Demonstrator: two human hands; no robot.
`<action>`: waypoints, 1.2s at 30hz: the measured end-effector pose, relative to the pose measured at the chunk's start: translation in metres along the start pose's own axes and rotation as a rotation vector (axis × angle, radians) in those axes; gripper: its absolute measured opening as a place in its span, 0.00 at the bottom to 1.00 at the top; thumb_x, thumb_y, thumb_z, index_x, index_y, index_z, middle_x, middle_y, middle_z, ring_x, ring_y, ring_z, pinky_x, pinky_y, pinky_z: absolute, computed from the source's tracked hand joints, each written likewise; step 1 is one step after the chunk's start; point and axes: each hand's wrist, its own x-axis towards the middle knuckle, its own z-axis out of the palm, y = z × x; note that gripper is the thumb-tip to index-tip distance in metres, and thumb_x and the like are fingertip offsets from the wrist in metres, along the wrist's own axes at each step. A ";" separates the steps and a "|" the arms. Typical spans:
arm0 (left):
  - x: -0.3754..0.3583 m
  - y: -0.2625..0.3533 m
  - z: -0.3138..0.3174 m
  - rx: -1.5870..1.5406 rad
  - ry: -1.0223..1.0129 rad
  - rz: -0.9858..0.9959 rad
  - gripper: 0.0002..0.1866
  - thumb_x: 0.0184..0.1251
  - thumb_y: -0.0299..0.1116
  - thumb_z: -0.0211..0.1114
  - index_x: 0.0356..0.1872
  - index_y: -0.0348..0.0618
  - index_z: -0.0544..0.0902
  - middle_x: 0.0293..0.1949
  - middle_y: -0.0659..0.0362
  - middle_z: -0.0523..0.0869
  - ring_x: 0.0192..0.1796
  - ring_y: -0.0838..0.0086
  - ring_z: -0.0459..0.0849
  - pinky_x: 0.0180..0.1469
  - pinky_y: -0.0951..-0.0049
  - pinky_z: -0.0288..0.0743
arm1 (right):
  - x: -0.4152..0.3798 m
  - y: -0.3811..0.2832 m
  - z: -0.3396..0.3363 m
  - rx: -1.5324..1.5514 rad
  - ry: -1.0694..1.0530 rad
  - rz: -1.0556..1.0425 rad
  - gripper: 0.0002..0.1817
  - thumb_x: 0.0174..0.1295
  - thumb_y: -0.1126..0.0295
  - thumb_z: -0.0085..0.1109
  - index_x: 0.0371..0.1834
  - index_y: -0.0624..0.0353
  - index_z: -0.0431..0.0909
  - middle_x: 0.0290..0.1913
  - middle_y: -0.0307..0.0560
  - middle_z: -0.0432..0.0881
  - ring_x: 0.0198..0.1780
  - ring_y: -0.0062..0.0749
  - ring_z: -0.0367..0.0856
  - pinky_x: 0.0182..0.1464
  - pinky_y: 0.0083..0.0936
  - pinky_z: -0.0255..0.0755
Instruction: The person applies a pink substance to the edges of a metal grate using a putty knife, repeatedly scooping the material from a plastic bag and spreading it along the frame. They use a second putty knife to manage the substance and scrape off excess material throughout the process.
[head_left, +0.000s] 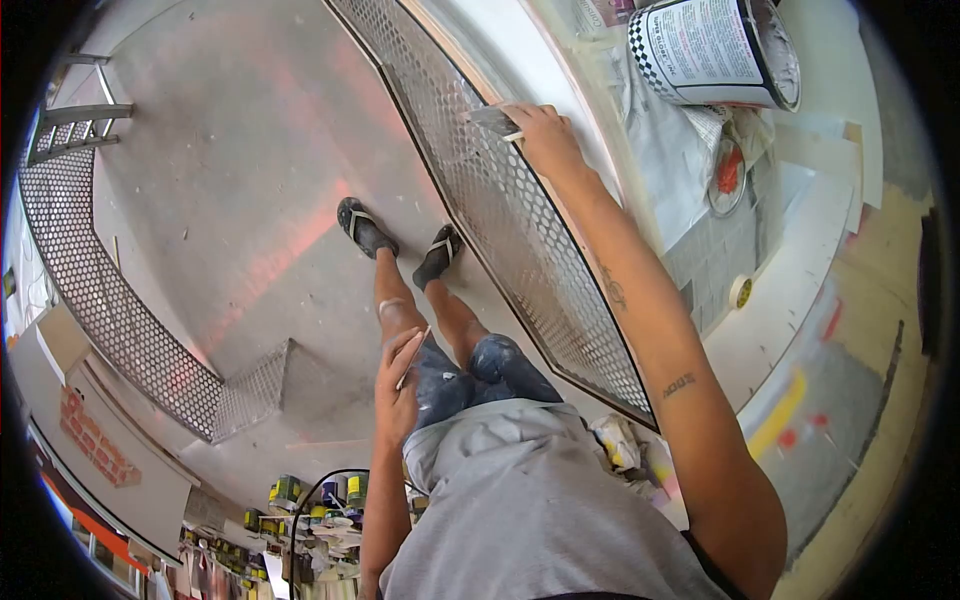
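Observation:
My right hand point(545, 135) reaches out and presses a wide scraper blade point(493, 122) against the edge of a white board point(500, 55), right beside a perforated metal panel point(520, 230). My left hand point(397, 385) hangs by my thigh and holds a thin flat blade or stick point(413, 358) between its fingers. My two feet in dark sandals point(365, 228) stand on the concrete floor below.
A large paint can point(712, 50) lies on cloth at the top right, with a red-stained lid point(727, 172) and a tape roll point(740, 291) nearby. Another perforated panel point(90, 290) curves along the left. Small cans point(310, 495) crowd the bottom. A ladder point(75, 125) stands top left.

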 end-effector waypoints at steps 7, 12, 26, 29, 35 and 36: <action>0.003 0.001 0.001 -0.043 -0.004 -0.032 0.32 0.58 0.11 0.47 0.66 0.41 0.78 0.65 0.51 0.75 0.69 0.62 0.73 0.68 0.67 0.70 | -0.025 0.006 -0.015 0.086 -0.110 0.053 0.25 0.66 0.75 0.50 0.67 0.43 0.74 0.66 0.36 0.76 0.62 0.45 0.75 0.61 0.51 0.67; 0.007 -0.004 0.006 -0.093 -0.003 -0.011 0.32 0.59 0.13 0.49 0.67 0.41 0.77 0.66 0.52 0.73 0.69 0.61 0.72 0.68 0.66 0.69 | -0.049 0.014 -0.013 0.162 -0.134 0.082 0.24 0.67 0.74 0.48 0.67 0.46 0.74 0.68 0.37 0.74 0.61 0.51 0.76 0.61 0.57 0.69; 0.008 -0.011 0.020 -0.129 -0.022 -0.052 0.29 0.63 0.16 0.51 0.68 0.40 0.76 0.66 0.52 0.73 0.67 0.63 0.73 0.65 0.66 0.71 | -0.131 0.026 -0.018 0.195 -0.050 0.078 0.29 0.59 0.82 0.54 0.67 0.55 0.74 0.69 0.43 0.73 0.62 0.52 0.75 0.67 0.41 0.68; 0.010 -0.005 0.024 -0.123 -0.032 -0.059 0.29 0.63 0.16 0.50 0.68 0.38 0.76 0.66 0.52 0.73 0.68 0.64 0.72 0.65 0.65 0.71 | -0.151 0.025 -0.025 0.200 -0.061 0.110 0.30 0.57 0.83 0.56 0.67 0.56 0.74 0.69 0.44 0.73 0.62 0.52 0.74 0.67 0.40 0.67; 0.012 -0.008 0.032 -0.150 -0.055 -0.046 0.29 0.64 0.16 0.48 0.68 0.36 0.73 0.66 0.52 0.73 0.69 0.63 0.73 0.67 0.64 0.71 | -0.182 0.019 -0.041 0.230 -0.063 0.125 0.32 0.54 0.83 0.58 0.66 0.57 0.74 0.69 0.45 0.73 0.61 0.52 0.74 0.67 0.40 0.67; 0.013 -0.006 0.035 -0.197 -0.045 -0.083 0.29 0.65 0.18 0.48 0.69 0.35 0.72 0.66 0.52 0.73 0.69 0.62 0.73 0.67 0.63 0.71 | -0.188 0.020 -0.038 0.211 -0.064 0.135 0.31 0.55 0.83 0.58 0.66 0.58 0.75 0.69 0.45 0.73 0.61 0.52 0.74 0.67 0.40 0.67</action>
